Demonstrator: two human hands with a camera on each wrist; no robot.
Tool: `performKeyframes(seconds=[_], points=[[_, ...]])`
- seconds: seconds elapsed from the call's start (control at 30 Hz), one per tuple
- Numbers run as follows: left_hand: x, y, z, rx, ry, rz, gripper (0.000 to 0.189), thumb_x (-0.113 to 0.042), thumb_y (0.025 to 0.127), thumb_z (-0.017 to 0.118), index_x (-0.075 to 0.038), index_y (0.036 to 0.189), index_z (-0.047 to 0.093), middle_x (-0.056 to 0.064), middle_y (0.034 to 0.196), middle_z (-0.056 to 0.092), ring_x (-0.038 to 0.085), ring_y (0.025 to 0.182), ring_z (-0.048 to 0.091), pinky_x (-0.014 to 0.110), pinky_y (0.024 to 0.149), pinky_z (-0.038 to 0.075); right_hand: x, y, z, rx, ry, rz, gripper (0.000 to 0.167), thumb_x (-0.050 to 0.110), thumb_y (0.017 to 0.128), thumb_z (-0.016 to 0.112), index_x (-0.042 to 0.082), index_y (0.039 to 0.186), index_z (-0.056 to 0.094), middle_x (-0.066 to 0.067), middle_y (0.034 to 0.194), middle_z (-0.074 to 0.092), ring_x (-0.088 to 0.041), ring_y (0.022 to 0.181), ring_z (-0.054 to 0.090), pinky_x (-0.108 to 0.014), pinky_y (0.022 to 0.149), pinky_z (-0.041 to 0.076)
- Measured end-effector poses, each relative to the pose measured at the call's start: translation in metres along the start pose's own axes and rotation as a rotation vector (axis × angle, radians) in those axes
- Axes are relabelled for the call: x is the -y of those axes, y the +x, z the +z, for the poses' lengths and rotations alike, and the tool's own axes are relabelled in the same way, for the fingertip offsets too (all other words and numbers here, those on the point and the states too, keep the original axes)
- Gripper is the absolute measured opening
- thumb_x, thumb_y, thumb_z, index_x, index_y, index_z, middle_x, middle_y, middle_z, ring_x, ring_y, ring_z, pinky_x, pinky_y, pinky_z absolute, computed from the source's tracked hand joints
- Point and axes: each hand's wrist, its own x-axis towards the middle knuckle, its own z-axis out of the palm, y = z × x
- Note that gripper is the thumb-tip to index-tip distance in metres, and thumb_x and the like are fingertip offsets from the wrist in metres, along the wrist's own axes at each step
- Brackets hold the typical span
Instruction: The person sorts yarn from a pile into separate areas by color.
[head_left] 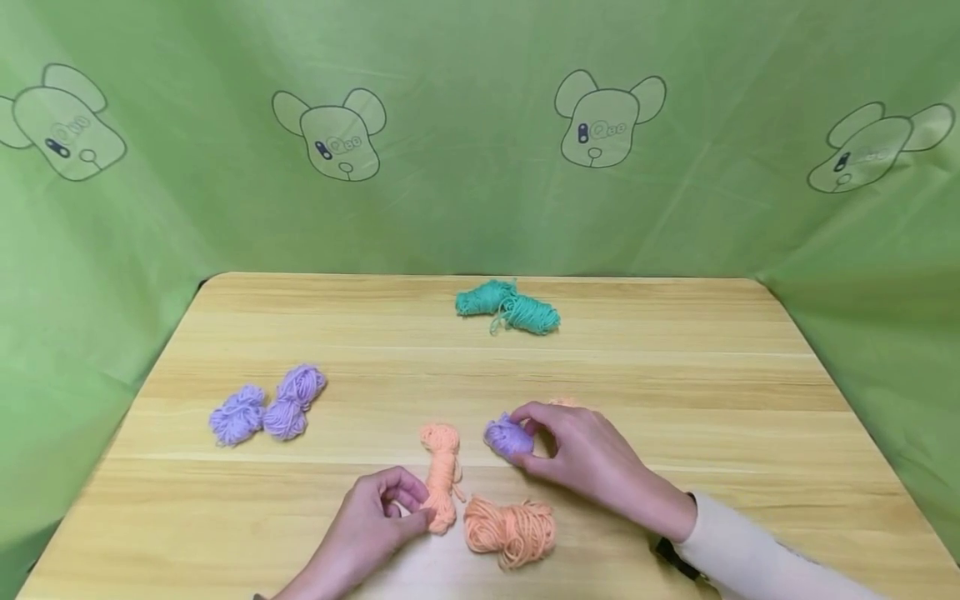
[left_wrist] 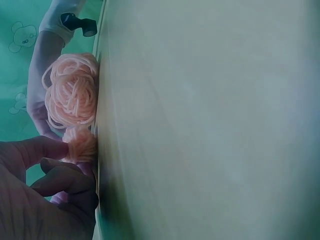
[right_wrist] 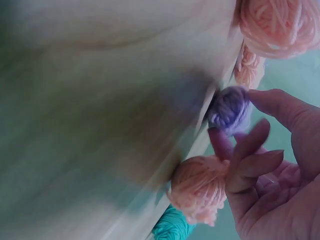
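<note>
In the head view, my left hand (head_left: 382, 508) pinches the lower end of a slim peach yarn skein (head_left: 442, 471), which lies lengthwise on the table. The left wrist view has its thumb against that skein's end (left_wrist: 80, 145). To the right, my right hand (head_left: 592, 454) holds a small purple yarn bundle (head_left: 508, 436) between thumb and fingers. The right wrist view shows the purple bundle (right_wrist: 230, 110) down at the tabletop, other fingers curled beside it. A thicker orange yarn skein (head_left: 512, 532) lies between the two hands. Another peach skein (head_left: 564, 402) is mostly hidden behind my right hand.
Purple yarn bundles (head_left: 285, 418) lie together at the left of the wooden table (head_left: 675, 333). Two teal yarn skeins (head_left: 529, 314) touch near the back edge. A green cloth (head_left: 465, 208) with printed animal heads encloses the table's back and sides.
</note>
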Motion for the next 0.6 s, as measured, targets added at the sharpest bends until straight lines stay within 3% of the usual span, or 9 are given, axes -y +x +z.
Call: performKeyframes(seconds=[0.2,0.33,0.5,0.6], points=[[0.001,0.0,0.0,0.003,-0.007,0.004,0.019,-0.002,0.085,0.085,-0.004,0.098,0.071,0.002,0.087,0.067,0.014,0.069,0.052,0.023,0.061,0.042,0.001,0.001,0.005,0.017,-0.031,-0.027,0.047,0.027,0.084,0.094,0.018,0.127,0.078,-0.001,0.116,0.08,-0.014,0.089,0.072,-0.041,0.084,0.059],[0.002,0.0,-0.001,0.003,-0.012,0.003,0.019,-0.002,0.085,0.085,-0.004,0.098,0.071,0.003,0.087,0.067,0.014,0.069,0.052,0.023,0.061,0.042,0.001,0.004,0.008,0.021,-0.037,-0.037,0.047,0.024,0.083,0.094,0.016,0.126,0.078,-0.003,0.119,0.079,-0.02,0.101,0.075,-0.046,0.091,0.06],[0.006,0.001,-0.003,0.003,-0.006,0.017,0.019,-0.003,0.084,0.085,-0.005,0.097,0.071,0.003,0.087,0.068,0.014,0.068,0.053,0.024,0.061,0.044,0.001,0.007,0.011,0.013,-0.036,-0.046,0.047,0.019,0.079,0.093,0.013,0.123,0.079,-0.003,0.117,0.08,-0.019,0.099,0.075,-0.044,0.09,0.06],[0.007,0.002,-0.003,0.0,0.001,0.03,0.018,-0.004,0.084,0.085,-0.006,0.095,0.071,0.002,0.086,0.069,0.015,0.068,0.053,0.024,0.061,0.044,0.001,0.009,0.012,0.013,-0.025,-0.044,0.045,0.016,0.076,0.092,0.012,0.12,0.08,0.001,0.11,0.08,-0.012,0.087,0.072,-0.039,0.083,0.059]])
